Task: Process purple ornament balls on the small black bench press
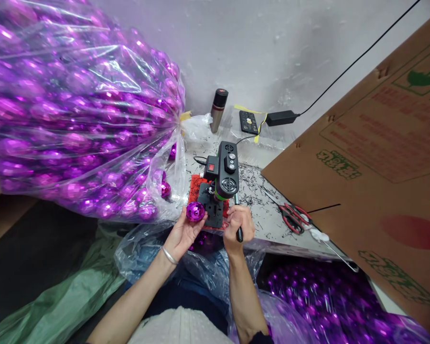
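Observation:
My left hand [184, 233], with a silver bangle at the wrist, holds a shiny purple faceted ball [195, 211] in its fingers. The ball is at the left front of a small black bench press [228, 167], beside its base plate [213, 217]. My right hand [239, 223] is wrapped round the black lever handle [240, 235] of that press. A red mat [195, 187] lies under the base plate. A black box with a red switch [211, 167] is fixed to the press's left side.
At left bulges a large clear bag of purple balls [75, 124]. A dark-capped bottle [219, 110] and a power adapter [282, 118] are at the back. Red-handled scissors [294, 217] lie near the cardboard box [372, 162]. More purple balls [318, 296] fill a bag below right.

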`<action>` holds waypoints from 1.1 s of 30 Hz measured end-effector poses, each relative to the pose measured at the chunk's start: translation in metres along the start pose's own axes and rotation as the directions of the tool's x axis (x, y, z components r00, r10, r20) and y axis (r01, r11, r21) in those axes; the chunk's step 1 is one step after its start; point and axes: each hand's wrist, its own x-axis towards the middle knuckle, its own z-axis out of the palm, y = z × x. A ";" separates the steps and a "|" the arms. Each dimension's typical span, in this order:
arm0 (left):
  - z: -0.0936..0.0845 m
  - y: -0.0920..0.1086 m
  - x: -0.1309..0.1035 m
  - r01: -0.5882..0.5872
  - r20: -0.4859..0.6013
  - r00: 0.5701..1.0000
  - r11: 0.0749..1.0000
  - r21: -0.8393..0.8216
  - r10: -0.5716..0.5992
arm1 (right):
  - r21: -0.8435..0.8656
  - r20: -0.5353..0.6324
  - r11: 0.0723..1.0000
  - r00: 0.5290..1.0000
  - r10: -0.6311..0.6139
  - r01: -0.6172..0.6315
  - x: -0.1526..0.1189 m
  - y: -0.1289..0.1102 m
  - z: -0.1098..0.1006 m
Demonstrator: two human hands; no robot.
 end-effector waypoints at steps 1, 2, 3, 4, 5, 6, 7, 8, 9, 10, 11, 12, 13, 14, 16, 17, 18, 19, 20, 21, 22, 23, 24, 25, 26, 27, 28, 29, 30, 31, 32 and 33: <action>0.001 0.000 -0.001 -0.006 -0.009 1.000 1.000 0.003 0.006 | 0.002 0.000 1.000 1.000 -0.001 0.001 0.000 0.000 0.000; 0.002 0.000 -0.001 -0.012 -0.019 1.000 1.000 0.004 0.013 | 0.005 -0.003 1.000 1.000 -0.004 0.004 0.000 0.000 0.000; 0.002 -0.001 -0.002 -0.017 -0.030 0.999 1.000 0.005 0.018 | 0.009 -0.002 1.000 1.000 -0.005 0.005 0.001 0.000 0.000; 0.003 -0.001 -0.002 -0.018 -0.039 0.999 1.000 0.005 0.019 | 0.013 -0.004 1.000 1.000 -0.005 0.005 0.001 0.000 0.000; 0.004 -0.001 -0.003 -0.016 -0.045 0.999 1.000 0.005 0.016 | 0.018 -0.004 1.000 1.000 -0.004 0.004 0.000 0.000 0.000; 0.004 -0.001 -0.003 -0.012 -0.047 0.999 1.000 0.004 0.012 | 0.023 -0.002 1.000 1.000 -0.002 0.002 0.000 0.000 0.000; 0.004 -0.001 -0.003 -0.007 -0.046 0.999 1.000 0.003 0.007 | 0.028 0.000 1.000 1.000 0.001 -0.001 0.000 0.000 0.000; 0.003 -0.001 -0.002 -0.003 -0.043 0.999 1.000 0.003 0.003 | 0.034 0.000 0.999 1.000 0.006 -0.006 0.000 0.000 0.000; 0.002 0.000 -0.002 0.000 -0.040 0.999 1.000 0.003 0.000 | 0.041 0.001 0.999 1.000 0.012 -0.012 -0.001 0.000 0.000; 0.001 0.000 -0.001 0.000 -0.037 0.999 1.000 0.003 0.000 | 0.050 -0.001 0.999 1.000 0.017 -0.017 -0.001 0.000 0.000; 0.000 0.000 0.000 0.000 -0.033 0.999 1.000 0.003 0.000 | 0.058 -0.001 0.998 1.000 0.020 -0.020 -0.001 0.000 0.000; -0.001 0.000 0.000 0.001 -0.030 1.000 1.000 0.004 -0.001 | 0.064 -0.002 0.998 1.000 0.021 -0.021 -0.002 0.000 0.000; -0.002 0.000 0.001 0.002 -0.026 1.000 1.000 0.005 -0.002 | 0.065 -0.002 0.998 1.000 0.021 -0.021 -0.002 0.001 0.000; -0.003 0.001 0.001 0.002 -0.021 1.000 1.000 0.007 -0.002 | 0.062 -0.001 0.998 1.000 0.019 -0.019 -0.002 0.001 0.000; -0.003 0.001 0.001 0.000 -0.013 1.000 1.000 0.018 0.000 | 0.039 0.002 0.999 1.000 0.012 -0.012 -0.002 0.001 0.000; -0.003 0.001 0.001 -0.001 -0.010 1.000 1.000 0.026 0.002 | 0.024 0.004 1.000 1.000 0.010 -0.010 -0.002 0.001 0.000; -0.002 0.001 0.001 -0.005 -0.009 1.000 0.999 0.037 0.005 | 0.009 0.005 1.000 1.000 0.007 -0.007 -0.002 0.001 0.000; -0.001 0.001 0.000 -0.011 -0.009 1.000 0.999 0.048 0.011 | -0.001 0.006 1.000 1.000 0.005 -0.005 -0.002 0.001 0.000; 0.000 0.000 -0.001 -0.018 -0.011 1.000 0.998 0.058 0.018 | -0.005 0.006 1.000 1.000 0.004 -0.004 -0.002 0.001 0.000; 0.001 0.000 -0.001 -0.025 -0.016 1.000 0.997 0.067 0.026 | -0.004 0.006 1.000 1.000 0.004 -0.004 -0.002 0.000 0.000; 0.002 -0.001 -0.002 -0.035 -0.023 0.999 0.997 0.074 0.036 | 0.003 0.006 1.000 1.000 0.004 -0.004 -0.001 0.000 0.000; 0.002 -0.001 -0.002 -0.046 -0.033 0.998 0.996 0.077 0.048 | 0.011 0.005 1.000 1.000 0.003 -0.003 -0.001 0.000 0.000; 0.003 -0.002 -0.003 -0.059 -0.045 0.997 0.995 0.076 0.062 | 0.018 0.004 1.000 1.000 0.003 -0.003 -0.001 0.000 -0.001; 0.003 -0.002 -0.003 -0.073 -0.059 0.995 0.995 0.073 0.078 | 0.020 0.003 1.000 1.000 0.004 -0.004 -0.002 0.000 -0.001; 0.003 -0.003 -0.003 -0.090 -0.074 0.993 0.994 0.068 0.095 | 0.018 0.002 1.000 1.000 0.004 -0.004 -0.002 0.000 -0.001; 0.002 -0.003 -0.002 -0.106 -0.087 0.990 0.992 0.063 0.112 | 0.013 0.001 1.000 1.000 0.004 -0.004 -0.002 0.000 -0.001; 0.002 -0.003 -0.002 -0.122 -0.096 0.987 0.991 0.059 0.127 | 0.006 0.002 1.000 1.000 0.005 -0.005 -0.002 0.001 -0.001; 0.001 -0.003 -0.002 -0.134 -0.101 0.985 0.989 0.058 0.140 | 0.001 0.005 1.000 1.000 0.007 -0.007 -0.003 0.001 -0.001; -0.001 -0.003 -0.002 -0.144 -0.104 0.983 0.988 0.058 0.150 | 0.000 0.007 1.000 1.000 0.010 -0.010 -0.003 0.001 -0.001; -0.002 -0.003 -0.001 -0.153 -0.105 0.982 0.986 0.062 0.158 | 0.003 0.009 1.000 1.000 0.014 -0.014 -0.004 0.001 -0.001; -0.004 -0.004 -0.001 -0.161 -0.103 0.980 0.984 0.072 0.168 | 0.010 0.011 1.000 1.000 0.017 -0.017 -0.004 0.001 -0.001; -0.007 -0.004 -0.001 -0.173 -0.095 0.979 0.981 0.092 0.181 | 0.018 0.011 1.000 1.000 0.020 -0.020 -0.004 0.002 -0.002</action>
